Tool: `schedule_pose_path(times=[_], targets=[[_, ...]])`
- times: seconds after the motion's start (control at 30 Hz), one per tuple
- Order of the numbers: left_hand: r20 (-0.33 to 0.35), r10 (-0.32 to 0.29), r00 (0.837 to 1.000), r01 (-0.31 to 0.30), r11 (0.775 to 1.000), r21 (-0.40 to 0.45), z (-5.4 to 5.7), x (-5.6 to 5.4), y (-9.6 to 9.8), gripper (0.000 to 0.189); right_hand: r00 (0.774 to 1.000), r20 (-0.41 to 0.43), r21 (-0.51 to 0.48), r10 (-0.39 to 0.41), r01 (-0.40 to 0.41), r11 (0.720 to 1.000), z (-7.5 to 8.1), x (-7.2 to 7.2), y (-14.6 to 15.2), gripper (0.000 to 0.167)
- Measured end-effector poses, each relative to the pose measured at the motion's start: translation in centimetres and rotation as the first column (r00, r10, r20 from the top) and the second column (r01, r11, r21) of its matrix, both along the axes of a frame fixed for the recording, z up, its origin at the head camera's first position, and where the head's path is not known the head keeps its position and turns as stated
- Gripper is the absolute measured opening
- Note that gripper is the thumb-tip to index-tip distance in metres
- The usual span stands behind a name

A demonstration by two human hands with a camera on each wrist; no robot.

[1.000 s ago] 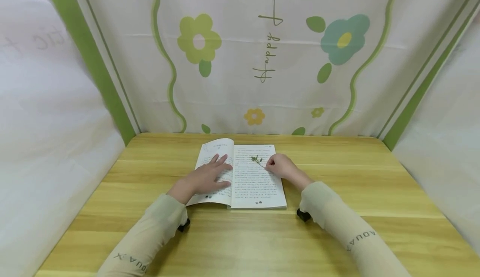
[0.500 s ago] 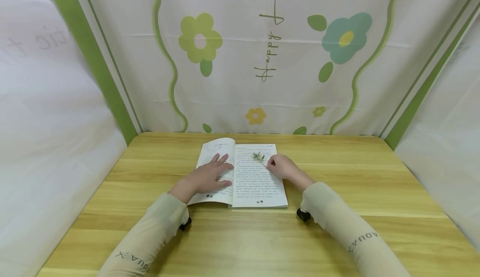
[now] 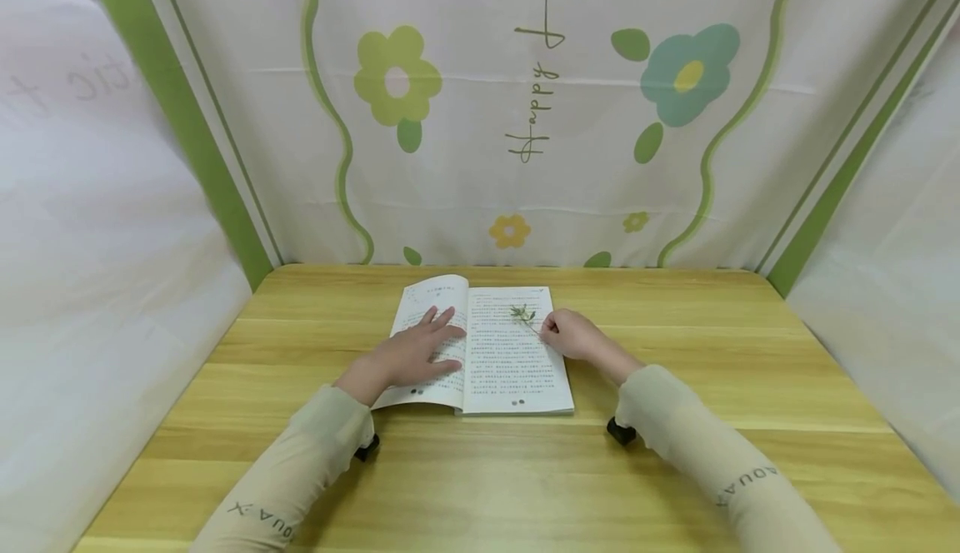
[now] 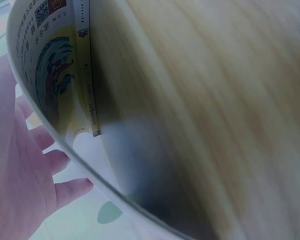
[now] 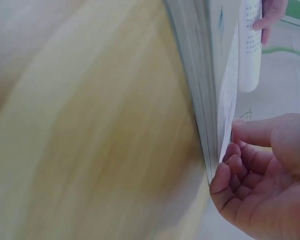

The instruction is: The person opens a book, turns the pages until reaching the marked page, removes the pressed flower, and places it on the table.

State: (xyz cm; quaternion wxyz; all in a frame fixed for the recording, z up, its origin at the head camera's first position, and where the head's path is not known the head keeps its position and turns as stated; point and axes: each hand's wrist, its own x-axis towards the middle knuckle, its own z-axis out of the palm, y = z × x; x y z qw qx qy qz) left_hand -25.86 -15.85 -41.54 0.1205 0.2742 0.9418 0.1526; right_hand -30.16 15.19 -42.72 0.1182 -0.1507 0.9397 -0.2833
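An open book (image 3: 517, 378) lies on the wooden table, its left pages curving up a little. My left hand (image 3: 415, 355) rests with fingers spread on the left page; in the left wrist view those fingers (image 4: 70, 192) show beyond the curved page edge. Over the right page is a small leafy sprig (image 3: 522, 315) with a thin stem. My right hand (image 3: 570, 334) pinches the stem's end between thumb and curled fingers at the page's right edge. In the right wrist view that hand (image 5: 265, 170) is beside the book's page block (image 5: 202, 85), and the sprig is mostly hidden.
The wooden table (image 3: 480, 486) extends around the book on all sides. Behind it hangs a white cloth (image 3: 480, 120) printed with flowers and lettering, and similar white cloth walls stand at both sides. The book's printed cover (image 4: 60, 65) shows underneath in the left wrist view.
My right hand has shifted slightly right, drawing the sprig a little toward the right edge of the page. The left hand stays in place on the left page.
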Motion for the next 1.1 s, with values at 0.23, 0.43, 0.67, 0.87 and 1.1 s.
schedule_pose_path(times=[0.23,0.43,0.67,0.87,1.1], targets=[[-0.003,0.0,1.0,0.0,1.0,0.016,0.1,0.1,0.0,0.059,1.0,-0.019,0.004,0.024,-0.024,1.0,0.8,0.0,1.2,0.017],[0.0,0.001,1.0,-0.001,1.0,0.014,0.1,0.0,0.1,0.059,1.0,-0.016,-0.006,0.009,-0.009,1.0,1.4,-0.1,2.6,0.018],[0.0,0.004,1.0,-0.004,1.0,0.015,0.1,0.1,0.1,0.059,1.0,-0.019,0.028,-0.025,0.025,0.999,1.9,-0.3,4.0,0.018],[-0.002,0.007,1.0,-0.007,1.0,0.015,0.1,0.1,0.0,0.059,1.0,-0.002,0.016,-0.023,0.023,1.0,2.4,-0.5,5.5,0.019],[0.0,0.007,1.0,-0.007,1.0,0.012,0.2,0.1,0.1,0.059,1.0,0.013,-0.001,-0.02,0.02,1.0,2.4,-0.5,7.6,0.019]])
